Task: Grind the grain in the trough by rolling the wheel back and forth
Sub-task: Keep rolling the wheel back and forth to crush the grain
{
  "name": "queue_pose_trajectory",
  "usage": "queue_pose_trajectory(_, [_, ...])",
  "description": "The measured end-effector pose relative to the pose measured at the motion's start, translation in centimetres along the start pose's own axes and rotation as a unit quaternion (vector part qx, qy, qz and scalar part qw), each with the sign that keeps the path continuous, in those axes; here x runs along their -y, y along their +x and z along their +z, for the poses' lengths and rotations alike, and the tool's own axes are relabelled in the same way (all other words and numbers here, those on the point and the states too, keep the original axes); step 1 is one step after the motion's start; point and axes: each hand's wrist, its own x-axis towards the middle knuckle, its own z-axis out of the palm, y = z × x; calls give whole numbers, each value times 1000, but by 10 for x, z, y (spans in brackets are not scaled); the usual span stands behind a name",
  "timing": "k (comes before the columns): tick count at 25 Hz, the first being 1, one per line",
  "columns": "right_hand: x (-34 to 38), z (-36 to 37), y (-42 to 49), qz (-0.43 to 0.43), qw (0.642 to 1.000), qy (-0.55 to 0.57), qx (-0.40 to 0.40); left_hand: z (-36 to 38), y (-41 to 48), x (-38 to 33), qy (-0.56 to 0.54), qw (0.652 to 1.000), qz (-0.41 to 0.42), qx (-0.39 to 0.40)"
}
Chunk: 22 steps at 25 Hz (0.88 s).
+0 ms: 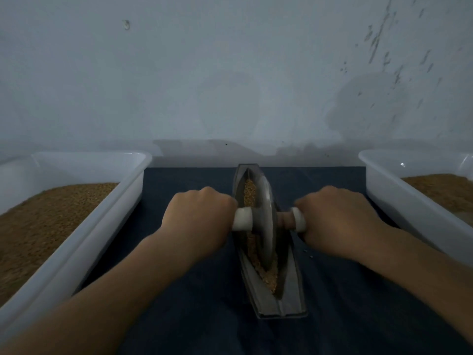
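Grips the left handle (pixel 242 219) with the left hand (pixel 199 216) and the right handle (pixel 298 219) with the right hand (pixel 335 219), fingers curled tight round both. Holds the wheel (pixel 266 221) upright near the middle of the trough (pixel 291 298), on the dark cloth (pixel 192 303). Looks mid-grind: shows coarse grain (pixel 266 272) heaped toward the near and far ends. Likely needs many more passes.

A bare workroom set up for hand-milling. A stained pale wall (pixel 230 73) fills 12 o'clock. A white tub (pixel 107 226) of brown grain (pixel 38 226) sits at 9 o'clock and a second tub (pixel 399 201) at 3 o'clock, flanking a metal trough (pixel 294 301) on dark-blue cloth (pixel 194 303).
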Motion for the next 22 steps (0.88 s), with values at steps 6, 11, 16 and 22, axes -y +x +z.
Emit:
queue_pose_trajectory(6, [1, 5, 26, 4, 1000, -10, -1, 18, 19, 5, -12, 1000, -28, -3])
queue_pose_trajectory(11, [-3, 20, 95, 23, 999, -13, -27, 27, 74, 15, -4, 997, -68, -21])
queue_pose_trajectory(16, [-1, 11, 47, 2, 1000, 0, -14, 16, 30, 8, -25, 999, -36, -12])
queue_pose_trajectory(22, [0, -9, -10, -4, 1000, -26, -7, 0, -15, 0, -10, 1000, -3, 6])
